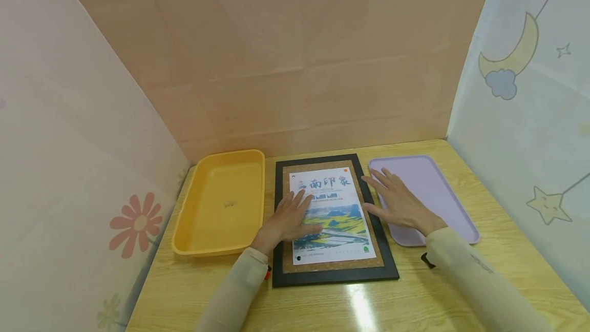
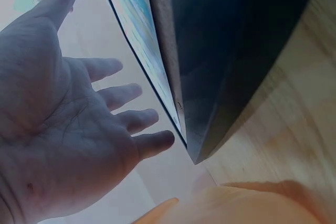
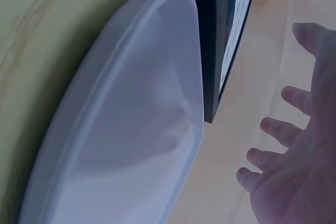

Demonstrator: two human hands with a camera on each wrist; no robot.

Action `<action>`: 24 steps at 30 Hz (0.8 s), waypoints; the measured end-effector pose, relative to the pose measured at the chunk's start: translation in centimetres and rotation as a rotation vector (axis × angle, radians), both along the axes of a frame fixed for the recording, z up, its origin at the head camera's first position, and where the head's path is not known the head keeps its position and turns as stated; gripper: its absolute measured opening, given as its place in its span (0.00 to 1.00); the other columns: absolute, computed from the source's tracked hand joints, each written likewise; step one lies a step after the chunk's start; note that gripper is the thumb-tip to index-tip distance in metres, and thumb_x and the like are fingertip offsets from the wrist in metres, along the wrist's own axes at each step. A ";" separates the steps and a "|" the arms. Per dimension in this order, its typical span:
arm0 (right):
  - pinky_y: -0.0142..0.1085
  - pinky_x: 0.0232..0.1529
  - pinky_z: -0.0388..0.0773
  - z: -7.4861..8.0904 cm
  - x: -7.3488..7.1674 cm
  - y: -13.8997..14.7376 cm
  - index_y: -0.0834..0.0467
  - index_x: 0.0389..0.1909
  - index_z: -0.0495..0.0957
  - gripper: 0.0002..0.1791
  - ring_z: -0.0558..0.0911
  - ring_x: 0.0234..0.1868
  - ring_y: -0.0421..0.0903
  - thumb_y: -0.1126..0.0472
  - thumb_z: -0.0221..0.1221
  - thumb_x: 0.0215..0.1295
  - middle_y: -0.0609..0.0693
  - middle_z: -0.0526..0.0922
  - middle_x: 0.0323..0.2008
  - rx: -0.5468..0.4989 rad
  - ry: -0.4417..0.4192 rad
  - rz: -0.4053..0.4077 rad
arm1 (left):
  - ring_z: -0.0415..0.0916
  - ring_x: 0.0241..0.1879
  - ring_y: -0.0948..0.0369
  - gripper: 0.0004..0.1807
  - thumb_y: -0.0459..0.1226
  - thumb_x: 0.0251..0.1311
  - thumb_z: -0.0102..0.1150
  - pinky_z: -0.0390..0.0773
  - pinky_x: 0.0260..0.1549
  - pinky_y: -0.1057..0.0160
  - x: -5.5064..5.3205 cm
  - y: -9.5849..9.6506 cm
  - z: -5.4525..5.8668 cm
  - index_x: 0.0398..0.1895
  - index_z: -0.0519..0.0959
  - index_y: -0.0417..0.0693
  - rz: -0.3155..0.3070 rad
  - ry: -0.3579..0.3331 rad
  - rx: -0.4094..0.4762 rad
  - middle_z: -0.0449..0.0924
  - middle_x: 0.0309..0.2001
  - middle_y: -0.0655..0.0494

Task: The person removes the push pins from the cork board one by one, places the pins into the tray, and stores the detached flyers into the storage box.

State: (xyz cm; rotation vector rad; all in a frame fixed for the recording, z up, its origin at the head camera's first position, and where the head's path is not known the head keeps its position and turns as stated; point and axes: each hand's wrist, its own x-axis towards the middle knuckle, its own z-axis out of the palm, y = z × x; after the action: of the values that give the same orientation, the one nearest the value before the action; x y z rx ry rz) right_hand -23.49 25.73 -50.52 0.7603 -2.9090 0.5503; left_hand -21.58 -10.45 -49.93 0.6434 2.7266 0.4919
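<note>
A printed sheet [image 1: 329, 209] with blue Chinese characters and a landscape picture lies on a cork board [image 1: 322, 271] with a black frame [image 1: 335, 275]. At its corners are small round pins: an orange pin [image 1: 345, 170], a green pin [image 1: 366, 249] and two dark ones. My left hand [image 1: 290, 216] hovers over the sheet's left side, fingers extended; the left wrist view shows its bare palm [image 2: 68, 124] apart from the board. Above the board's right edge and the lilac tray's near side, my right hand [image 1: 401, 201] is spread, holding nothing.
To the left of the board stands a yellow tray [image 1: 221, 229]. A lilac tray [image 1: 433, 188] lies on the right. The wooden table [image 1: 313, 306] meets a tan wall [image 1: 295, 65] behind, with patterned panels on both sides.
</note>
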 end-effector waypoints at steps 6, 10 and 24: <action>0.77 0.85 0.55 -0.3 -1.3 -0.7 0.59 0.88 0.63 0.45 0.56 0.89 0.75 0.40 0.64 0.82 0.69 0.60 0.89 -0.047 -0.059 -0.008 | 0.38 0.94 0.35 0.60 0.69 0.71 0.67 0.49 0.90 0.28 0.0 -0.1 -0.4 0.94 0.53 0.52 0.014 -0.044 -0.035 0.43 0.95 0.43; 0.76 0.84 0.60 -0.5 -2.3 -1.1 0.61 0.87 0.65 0.44 0.62 0.87 0.74 0.41 0.65 0.82 0.69 0.64 0.87 -0.099 -0.089 -0.011 | 0.38 0.94 0.36 0.62 0.70 0.68 0.69 0.47 0.91 0.30 0.0 -0.3 -0.6 0.94 0.53 0.53 0.010 -0.064 -0.059 0.44 0.95 0.44; 0.70 0.70 0.81 -1.0 -5.8 -2.4 0.65 0.80 0.73 0.35 0.82 0.71 0.72 0.50 0.67 0.82 0.71 0.81 0.73 -0.282 -0.226 -0.090 | 0.44 0.93 0.37 0.60 0.66 0.62 0.79 0.50 0.91 0.30 -0.1 -0.2 -0.4 0.91 0.61 0.55 0.019 -0.053 -0.051 0.48 0.94 0.45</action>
State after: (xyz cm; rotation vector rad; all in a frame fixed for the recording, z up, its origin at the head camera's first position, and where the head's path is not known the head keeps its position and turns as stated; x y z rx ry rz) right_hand -29.33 23.30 -51.52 0.5593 -2.9482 1.0717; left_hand -21.73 -10.69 -50.31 0.5831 2.6884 0.4365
